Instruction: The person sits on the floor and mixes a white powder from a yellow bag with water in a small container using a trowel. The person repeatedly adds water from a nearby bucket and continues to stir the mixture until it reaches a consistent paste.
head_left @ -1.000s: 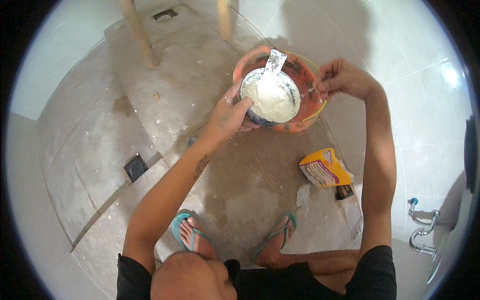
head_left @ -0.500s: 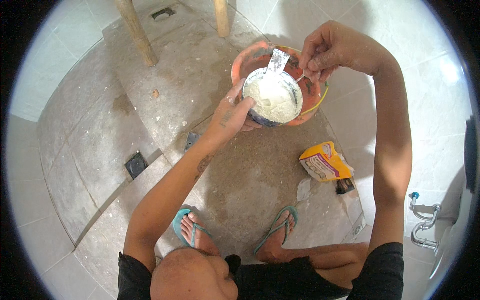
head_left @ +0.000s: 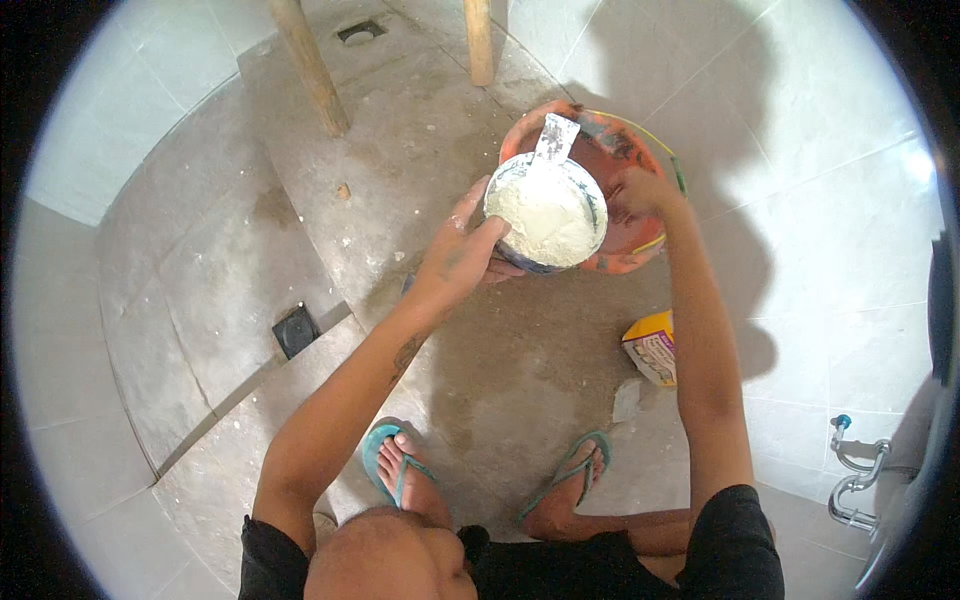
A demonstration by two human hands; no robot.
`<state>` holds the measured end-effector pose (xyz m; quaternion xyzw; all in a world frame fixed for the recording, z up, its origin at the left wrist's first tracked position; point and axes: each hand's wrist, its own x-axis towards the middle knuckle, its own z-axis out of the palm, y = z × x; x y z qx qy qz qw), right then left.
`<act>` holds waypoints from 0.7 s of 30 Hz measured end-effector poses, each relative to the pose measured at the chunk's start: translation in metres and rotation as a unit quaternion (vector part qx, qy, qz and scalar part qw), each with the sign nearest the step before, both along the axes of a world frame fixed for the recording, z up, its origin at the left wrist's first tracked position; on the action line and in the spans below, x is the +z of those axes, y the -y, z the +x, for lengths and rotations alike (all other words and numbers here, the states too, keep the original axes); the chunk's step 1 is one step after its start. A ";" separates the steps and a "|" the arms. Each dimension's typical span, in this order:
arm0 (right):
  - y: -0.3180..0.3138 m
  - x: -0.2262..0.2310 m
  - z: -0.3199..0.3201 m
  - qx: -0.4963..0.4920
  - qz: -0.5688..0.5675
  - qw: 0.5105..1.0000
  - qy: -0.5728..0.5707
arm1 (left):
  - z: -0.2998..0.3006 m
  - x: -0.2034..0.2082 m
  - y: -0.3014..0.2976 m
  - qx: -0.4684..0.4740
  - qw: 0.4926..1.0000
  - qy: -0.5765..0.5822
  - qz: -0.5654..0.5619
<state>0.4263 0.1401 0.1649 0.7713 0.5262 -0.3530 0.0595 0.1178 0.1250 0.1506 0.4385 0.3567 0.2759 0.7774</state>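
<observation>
My left hand (head_left: pixel 462 245) grips a round bowl (head_left: pixel 602 222) by its left side, thumb over the rim. The bowl has a dark outside and a pale powder (head_left: pixel 545 222) fills much of it. A flat, whitish, stained strip (head_left: pixel 556 138), perhaps a scraper, stands up at its far edge. Just behind and to the right is an orange bucket (head_left: pixel 517 127) with a yellow handle and a reddish inside. My right hand (head_left: pixel 642 194) reaches over the bucket's opening, apart from the bowl. Its fingers are blurred and partly hidden, so their hold does not show.
A torn yellow box (head_left: pixel 652 348) stands on the floor, partly behind my right forearm. Two wooden poles (head_left: pixel 312 75) rise at the back. A dark square piece (head_left: pixel 296 331) lies at the left. Chrome piping (head_left: pixel 858 492) runs along the tiled wall at right.
My right hand has gone down from above the bowl's right rim into the bucket's opening. My left hand still holds the bowl. The view has shifted a little.
</observation>
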 end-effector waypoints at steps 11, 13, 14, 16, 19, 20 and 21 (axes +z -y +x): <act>0.013 -0.001 0.017 0.095 0.008 0.994 0.058 | 0.009 -0.006 -0.007 0.006 1.000 -0.012 0.017; 0.016 0.040 0.018 0.067 0.043 0.997 -0.010 | 0.013 -0.005 -0.007 -0.003 1.000 -0.017 0.015; 0.017 0.061 0.014 0.063 0.059 0.994 -0.061 | 0.014 -0.006 -0.007 -0.005 1.000 -0.019 0.015; 0.021 0.102 0.001 0.040 0.070 0.989 -0.125 | 0.019 -0.004 -0.006 -0.015 0.999 -0.018 0.023; 0.024 0.146 -0.028 0.080 0.128 0.976 -0.158 | 0.023 -0.001 -0.004 -0.035 0.999 -0.013 0.034; 0.023 0.157 -0.037 0.087 0.123 0.977 -0.151 | 0.024 0.000 -0.004 -0.036 0.999 -0.016 0.033; 0.022 0.166 -0.044 0.099 0.124 0.975 -0.158 | 0.024 0.000 -0.003 -0.038 0.999 -0.020 0.033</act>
